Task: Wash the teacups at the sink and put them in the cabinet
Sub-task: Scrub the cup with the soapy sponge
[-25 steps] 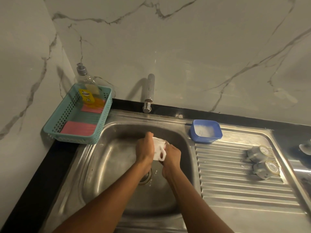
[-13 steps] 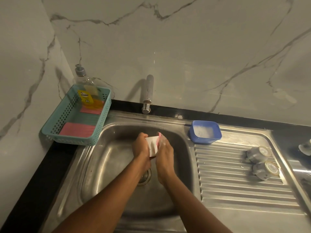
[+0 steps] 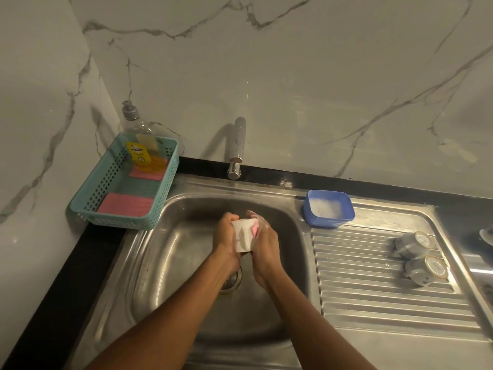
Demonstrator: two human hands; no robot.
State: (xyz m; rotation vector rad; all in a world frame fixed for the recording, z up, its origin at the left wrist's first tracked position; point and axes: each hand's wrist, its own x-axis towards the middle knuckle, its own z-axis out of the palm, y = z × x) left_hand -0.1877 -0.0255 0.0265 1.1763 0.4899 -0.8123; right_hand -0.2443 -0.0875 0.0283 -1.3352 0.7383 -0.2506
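A white teacup (image 3: 242,236) is held over the steel sink basin (image 3: 170,263). My left hand (image 3: 225,236) grips it from the left. My right hand (image 3: 264,241) presses a pink sponge (image 3: 254,228) against the cup's right side, with soap foam on the fingers. Two grey teacups (image 3: 412,244) (image 3: 424,271) lie on their sides on the ribbed drainboard (image 3: 373,289) at the right. The tap (image 3: 237,148) stands behind the basin; no water shows.
A blue tub of soapy water (image 3: 329,208) sits at the basin's back right corner. A teal basket (image 3: 122,182) at the left holds pink cloths and a yellow soap bottle (image 3: 138,145). Marble walls close the back and left. The drain (image 3: 230,281) lies under my hands.
The cup has turned in my hands; its handle no longer shows. My right hand has come up along the cup's right side with the pink sponge.
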